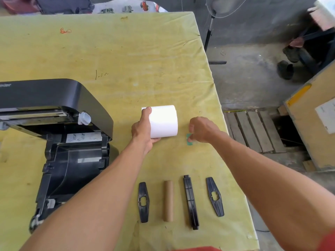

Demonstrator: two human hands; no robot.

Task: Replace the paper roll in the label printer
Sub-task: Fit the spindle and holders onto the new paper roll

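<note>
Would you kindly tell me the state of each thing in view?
Black label printer: lid open, roll bay empty.
White paper roll: wound full, gripped by left hand.
Small green sticker: pinched by right hand.
Brown cardboard core: bare, lying flat.
Black spindle bar: out of printer, lying flat.
Two black flat guides: detached, lying flat.

Cut off at the left edge: part of the printer (pixel 87 105), with the lid lettering (pixel 4 85) too blurred to read. Too small to read: the sticker (pixel 83 137) inside. Hidden behind the left hand (pixel 141 131): the left end of the roll (pixel 163 122). Hidden under the right hand (pixel 203 129): its fingertips and much of the green tab (pixel 188 142). Cropped at the top: the fan (pixel 219 6). Cropped at the right: the box (pixel 308 127), label (pixel 326 118) illegible.
</note>
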